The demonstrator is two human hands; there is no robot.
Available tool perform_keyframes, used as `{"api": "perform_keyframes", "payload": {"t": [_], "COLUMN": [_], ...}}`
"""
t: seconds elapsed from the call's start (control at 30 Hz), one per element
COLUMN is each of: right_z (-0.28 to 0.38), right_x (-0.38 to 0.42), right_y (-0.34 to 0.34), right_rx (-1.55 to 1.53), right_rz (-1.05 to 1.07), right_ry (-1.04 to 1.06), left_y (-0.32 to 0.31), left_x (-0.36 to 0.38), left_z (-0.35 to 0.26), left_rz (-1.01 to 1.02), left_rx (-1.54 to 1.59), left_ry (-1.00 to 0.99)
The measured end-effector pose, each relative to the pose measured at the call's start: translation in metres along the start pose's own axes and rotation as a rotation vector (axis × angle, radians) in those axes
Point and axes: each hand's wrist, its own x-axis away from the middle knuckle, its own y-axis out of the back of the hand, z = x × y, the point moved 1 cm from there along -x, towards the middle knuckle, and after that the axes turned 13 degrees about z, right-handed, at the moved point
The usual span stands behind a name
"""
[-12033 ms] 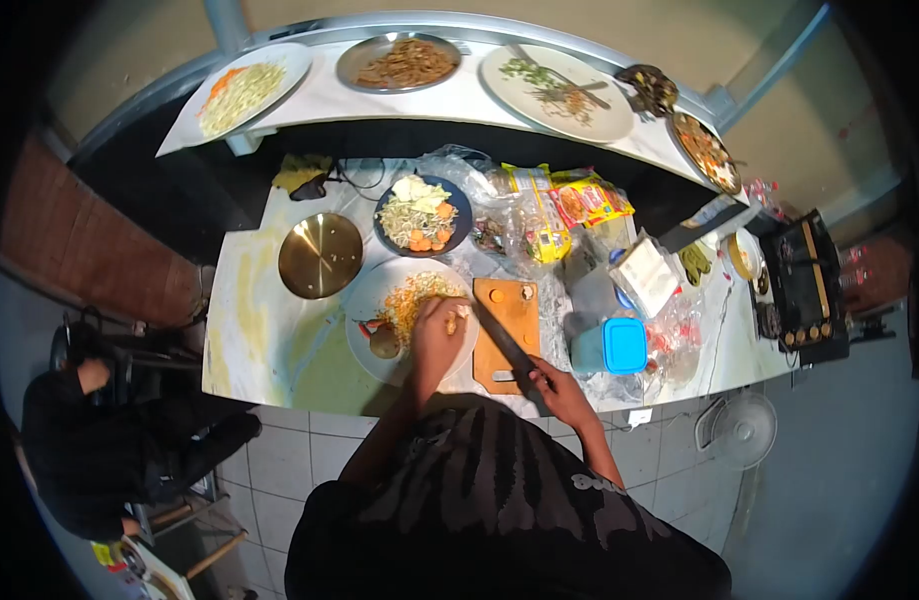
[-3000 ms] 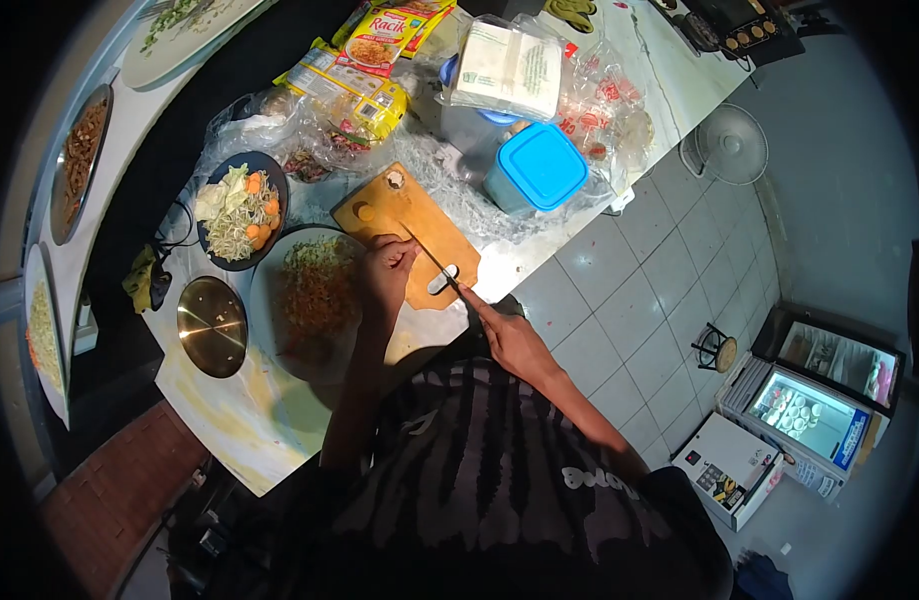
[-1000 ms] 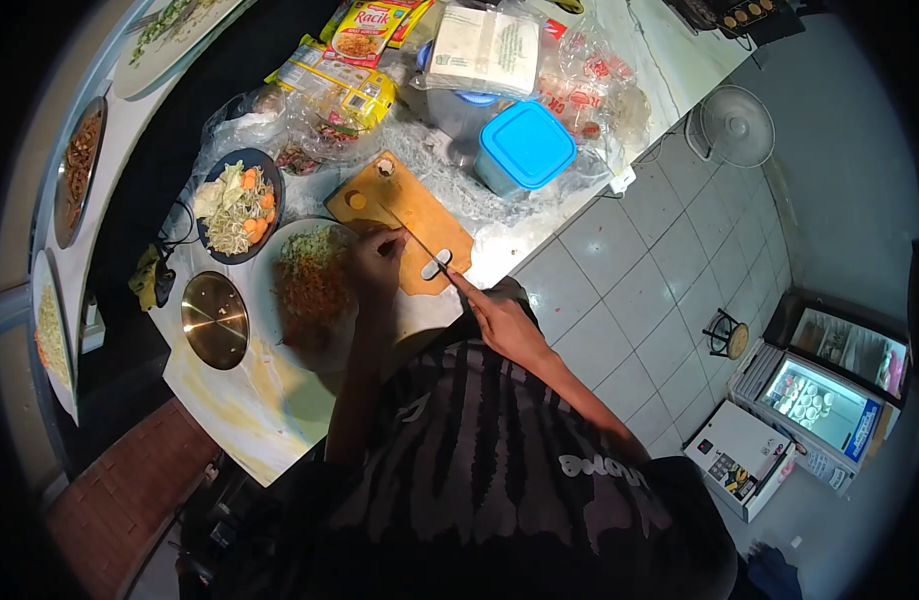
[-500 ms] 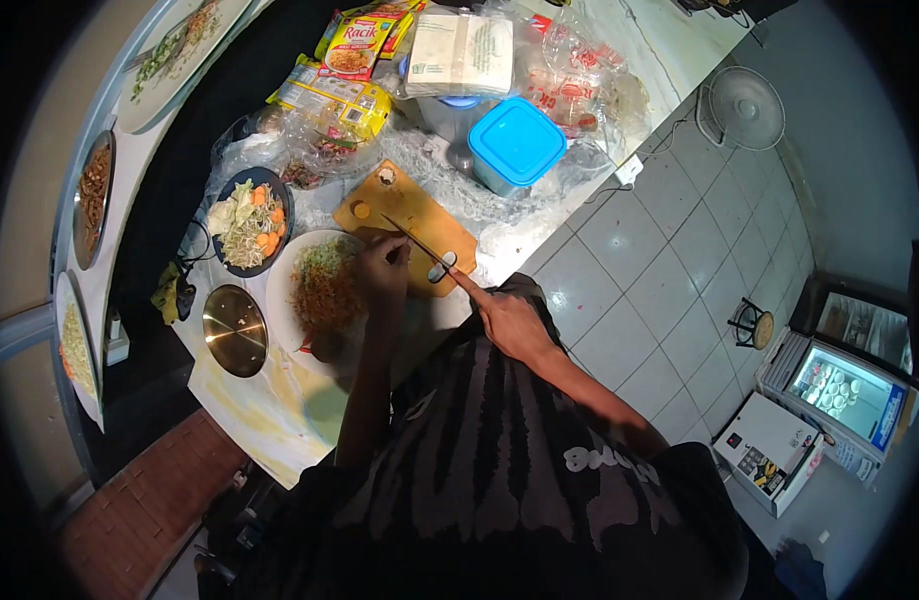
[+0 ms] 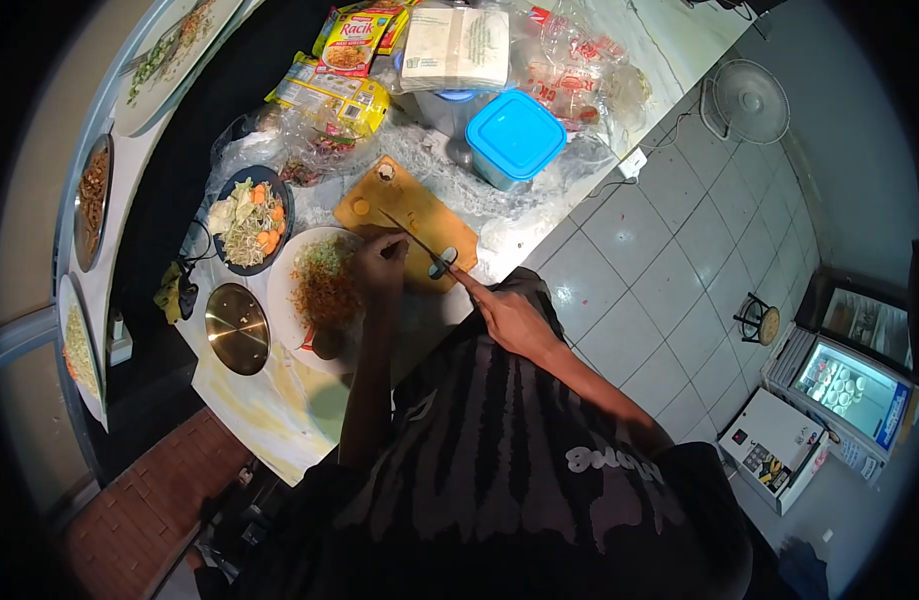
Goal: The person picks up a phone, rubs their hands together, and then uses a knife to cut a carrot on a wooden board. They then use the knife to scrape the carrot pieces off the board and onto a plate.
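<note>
A knife [image 5: 412, 235] lies slantwise over the wooden cutting board [image 5: 445, 222], its blade pointing to the far left. My right hand [image 5: 510, 312] grips its near end, with the index finger stretched along it. My left hand [image 5: 380, 262] is curled at the board's left edge, close to the blade; whatever its fingers hold is hidden. A small orange round piece [image 5: 362, 207] rests on the board. Under and beside my left hand sits a white plate [image 5: 280, 290] of shredded orange and pale green food [image 5: 322, 285], with a dark round item [image 5: 328, 344] at its near edge.
A dark plate of vegetables [image 5: 250, 222] and a shiny metal plate [image 5: 237, 328] stand to the left. Behind the board are a blue-lidded container [image 5: 517, 135], yellow seasoning packets [image 5: 352, 45], plastic bags [image 5: 580, 70] and a paper stack [image 5: 455, 48]. The table's right edge drops to tiled floor.
My hands and the knife stay almost in the same place. The left hand's fingers have shifted slightly, and the whole view has moved a little.
</note>
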Motion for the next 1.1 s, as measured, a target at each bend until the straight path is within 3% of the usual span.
{"api": "perform_keyframes", "payload": {"t": [0.4,0.5,0.6,0.67,1.1], "right_z": [0.005,-0.001,-0.003,0.001,0.014], "right_x": [-0.001,-0.006,-0.006,-0.004,0.001], "right_y": [0.002,-0.005,-0.006,-0.003,0.006], "right_rx": [0.094,0.144,0.101,0.036,0.021], "right_rz": [-0.010,-0.085,-0.118,-0.046,0.008], "right_ry": [-0.043,0.007,0.046,0.011,-0.020], "left_y": [0.000,-0.001,-0.004,-0.001,-0.002], "left_x": [-0.005,-0.004,-0.006,-0.001,0.000], "left_z": [0.011,0.011,0.016,0.001,0.008], "left_rz": [0.011,0.037,0.004,-0.008,-0.032], "left_rx": [0.033,0.026,0.069,0.017,-0.006], "left_ry": [-0.009,0.076,-0.021,0.052,0.055]}}
